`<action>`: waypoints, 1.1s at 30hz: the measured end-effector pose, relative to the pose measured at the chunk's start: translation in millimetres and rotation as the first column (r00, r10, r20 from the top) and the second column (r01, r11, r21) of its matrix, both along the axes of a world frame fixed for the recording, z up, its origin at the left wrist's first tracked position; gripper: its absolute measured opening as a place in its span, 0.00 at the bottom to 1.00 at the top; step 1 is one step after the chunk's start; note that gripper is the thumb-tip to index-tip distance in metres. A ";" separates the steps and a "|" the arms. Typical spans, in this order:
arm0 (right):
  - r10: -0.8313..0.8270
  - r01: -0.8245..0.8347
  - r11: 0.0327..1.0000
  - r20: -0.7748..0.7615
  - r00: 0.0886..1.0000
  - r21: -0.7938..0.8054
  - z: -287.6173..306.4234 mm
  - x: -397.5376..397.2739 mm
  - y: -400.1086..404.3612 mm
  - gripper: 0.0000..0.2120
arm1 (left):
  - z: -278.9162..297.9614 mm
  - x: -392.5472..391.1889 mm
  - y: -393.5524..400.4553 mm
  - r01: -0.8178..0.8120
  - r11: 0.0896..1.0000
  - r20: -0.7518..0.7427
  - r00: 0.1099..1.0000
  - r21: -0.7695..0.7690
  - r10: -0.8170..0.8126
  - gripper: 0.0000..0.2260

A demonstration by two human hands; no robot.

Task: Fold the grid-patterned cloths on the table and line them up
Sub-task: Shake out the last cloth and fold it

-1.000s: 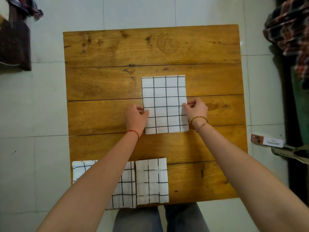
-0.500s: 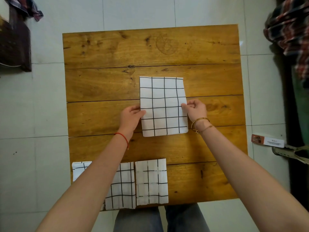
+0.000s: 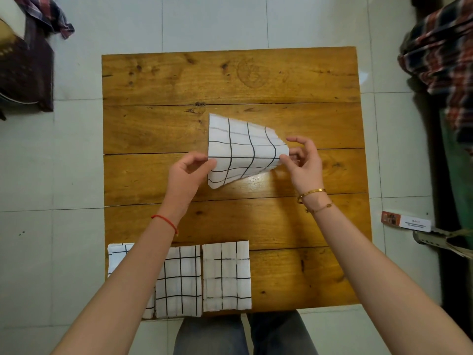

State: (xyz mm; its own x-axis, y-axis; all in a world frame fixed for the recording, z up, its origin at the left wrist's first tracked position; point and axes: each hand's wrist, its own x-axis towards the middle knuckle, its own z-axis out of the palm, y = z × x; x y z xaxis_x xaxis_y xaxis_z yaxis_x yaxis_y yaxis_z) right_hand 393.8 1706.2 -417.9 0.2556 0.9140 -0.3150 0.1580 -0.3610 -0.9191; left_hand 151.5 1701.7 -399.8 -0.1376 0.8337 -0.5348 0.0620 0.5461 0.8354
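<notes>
A white cloth with a black grid (image 3: 243, 149) is held over the middle of the wooden table (image 3: 230, 80). My left hand (image 3: 186, 172) pinches its left edge. My right hand (image 3: 302, 160) pinches its right edge and has raised that side off the wood, so the cloth curves. Three folded grid cloths lie in a row along the table's near edge: one at the far left (image 3: 117, 257) mostly under my left forearm, one in the middle (image 3: 179, 280), one on the right (image 3: 226, 275).
Tiled floor surrounds the table. A dark bag with checked fabric (image 3: 25, 62) sits at the upper left. Plaid clothing (image 3: 442, 55) hangs at the right. A small box (image 3: 404, 221) and a sandal (image 3: 440, 239) lie on the floor to the right.
The cloth lay flat with both hands at its side edges. Now both hands pinch it and its right side has lifted up and toward the left.
</notes>
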 end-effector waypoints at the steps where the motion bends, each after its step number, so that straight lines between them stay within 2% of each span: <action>1: 0.034 -0.034 0.999 0.019 0.999 0.024 2.9 1.4 -1.5 0.19 | 2.8 -0.4 -1.1 0.023 0.998 -0.020 1.000 0.056 -0.021 0.03; 5: 0.125 -0.140 0.986 0.147 0.981 0.095 12.7 7.8 -6.3 0.18 | 12.7 -4.6 -5.0 0.127 0.953 -0.105 0.989 0.274 -0.101 0.03; 8: 0.168 -0.198 0.975 0.248 0.954 0.099 17.0 11.0 -9.1 0.12 | 20.5 -0.4 -7.4 0.128 0.941 -0.072 0.991 0.312 -0.110 0.03; 13: 0.228 -0.228 0.973 0.292 0.929 -0.033 17.8 14.4 -3.3 0.06 | 23.6 9.3 -8.3 -0.032 0.978 -0.027 0.999 0.206 0.038 0.07; 16: 0.256 -0.226 0.965 0.300 0.919 -0.132 13.5 11.4 4.8 0.12 | 9.0 13.2 -3.2 -0.116 0.990 0.016 0.993 0.081 0.115 0.09; 20: 0.258 -0.193 0.936 0.200 0.945 -0.294 -1.7 3.5 17.3 0.07 | -21.6 16.2 4.2 -0.107 0.991 0.004 0.994 -0.078 0.107 0.14; 22: 0.253 -0.178 0.922 0.187 0.949 -0.343 -10.4 -0.8 20.8 0.15 | -35.2 17.4 7.3 -0.093 0.988 -0.003 0.996 -0.125 0.094 0.15; 25: 0.294 -0.188 0.910 0.256 0.921 -0.370 -21.6 -7.2 25.4 0.23 | -51.0 17.8 12.1 -0.051 0.988 -0.023 0.999 -0.147 0.048 0.18; 28: 0.370 -0.230 0.904 0.389 0.844 -0.361 -35.0 -10.3 26.8 0.22 | -61.3 16.1 14.9 0.061 0.989 -0.187 0.979 -0.137 -0.086 0.19; 30: 0.404 -0.245 0.897 0.454 0.794 -0.369 -42.4 -11.2 24.3 0.21 | -63.0 14.6 13.4 0.157 0.980 -0.346 0.918 -0.126 -0.192 0.19; 33: 0.421 -0.277 0.906 0.600 0.680 -0.321 -46.0 -13.8 17.1 0.21 | -60.0 11.4 8.1 0.249 0.966 -0.512 0.822 -0.071 -0.249 0.21</action>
